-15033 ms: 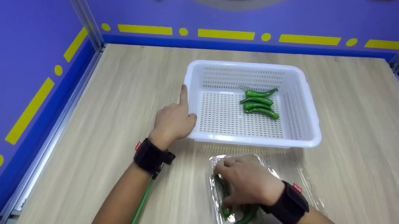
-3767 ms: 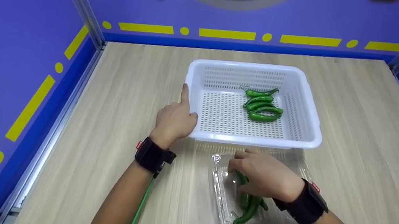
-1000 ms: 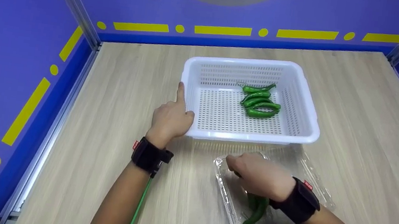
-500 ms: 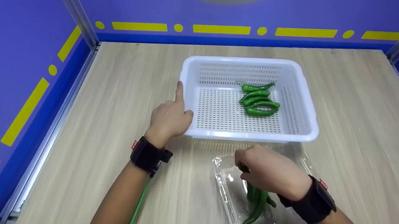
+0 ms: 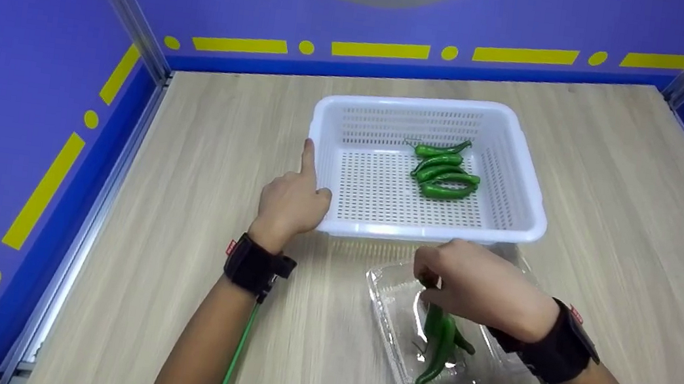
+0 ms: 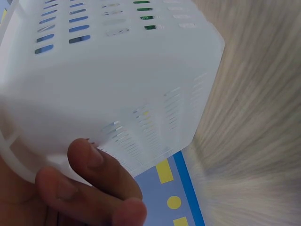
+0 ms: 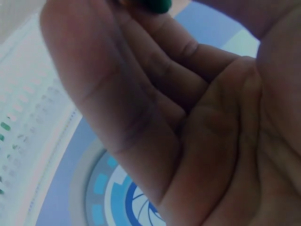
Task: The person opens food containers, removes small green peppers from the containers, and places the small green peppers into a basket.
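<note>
My left hand point(image 5: 294, 202) holds the left rim of a white plastic basket point(image 5: 416, 234), index finger laid straight along the edge and thumb over it. In the left wrist view the other fingers point(image 6: 96, 162) curl below the rim beside the outer wall. Several green chili peppers point(image 5: 447, 193) lie in the basket's right half. Over a clear plastic box point(image 5: 386, 336), my right hand point(image 5: 487, 290) pinches a green chili pepper point(image 7: 159, 4), mostly hidden by the fingers. A few more green chili peppers point(image 5: 441, 354) lie in the box below that hand.
The box's clear lid point(image 5: 509, 254) lies folded out to the right, partly under the right hand. Blue-purple walls point(image 5: 377, 25) with yellow marks enclose the wooden table point(image 5: 209, 148) at the back and sides. A green cord point(image 5: 240, 354) runs along the left forearm.
Compared with the oldest frame, the basket has one more pepper at the front of its row. Lately my right hand has risen and shifted right over the box; the left hand keeps its place.
</note>
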Demonstrator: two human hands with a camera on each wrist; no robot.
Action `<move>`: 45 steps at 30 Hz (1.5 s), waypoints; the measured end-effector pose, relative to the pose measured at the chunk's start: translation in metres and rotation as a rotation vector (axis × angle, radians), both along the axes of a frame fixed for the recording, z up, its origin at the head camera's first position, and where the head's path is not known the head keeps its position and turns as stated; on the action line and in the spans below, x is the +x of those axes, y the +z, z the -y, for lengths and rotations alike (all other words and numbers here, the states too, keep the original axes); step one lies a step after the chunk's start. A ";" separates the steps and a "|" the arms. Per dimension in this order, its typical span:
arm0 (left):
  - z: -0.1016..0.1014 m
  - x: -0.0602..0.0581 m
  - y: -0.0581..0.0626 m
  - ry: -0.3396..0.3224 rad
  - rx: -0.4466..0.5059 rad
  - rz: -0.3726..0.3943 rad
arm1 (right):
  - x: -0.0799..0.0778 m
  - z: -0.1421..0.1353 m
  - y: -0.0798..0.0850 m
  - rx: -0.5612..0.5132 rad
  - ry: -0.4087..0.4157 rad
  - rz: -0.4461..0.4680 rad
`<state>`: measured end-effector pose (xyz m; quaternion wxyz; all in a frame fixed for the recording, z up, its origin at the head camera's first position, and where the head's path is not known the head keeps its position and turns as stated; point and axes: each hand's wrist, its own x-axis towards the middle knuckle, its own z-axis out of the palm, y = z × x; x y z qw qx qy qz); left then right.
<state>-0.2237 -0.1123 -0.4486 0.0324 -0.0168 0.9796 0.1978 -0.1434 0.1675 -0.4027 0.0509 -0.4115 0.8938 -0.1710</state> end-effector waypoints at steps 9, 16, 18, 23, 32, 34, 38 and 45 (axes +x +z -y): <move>0.000 -0.001 0.001 -0.009 -0.013 -0.008 | 0.000 -0.006 0.011 -0.019 -0.023 -0.048; 0.000 -0.001 0.000 -0.001 -0.017 -0.001 | -0.002 -0.016 0.020 -0.071 -0.039 -0.011; -0.001 -0.001 0.001 0.003 -0.020 -0.002 | -0.002 -0.018 0.022 -0.077 -0.045 -0.021; -0.002 -0.001 0.002 0.011 -0.010 -0.012 | -0.003 -0.022 0.026 -0.104 -0.042 -0.042; -0.001 -0.001 0.001 0.005 0.000 0.002 | -0.009 -0.032 0.032 -0.204 -0.076 -0.002; -0.001 -0.001 0.001 -0.004 0.003 0.001 | -0.010 -0.035 0.034 -0.227 -0.079 -0.001; -0.001 -0.002 0.001 -0.013 0.012 -0.002 | -0.012 -0.039 0.038 -0.241 -0.090 0.001; 0.001 -0.001 0.000 -0.006 0.009 0.006 | -0.018 -0.045 0.044 -0.240 -0.103 0.015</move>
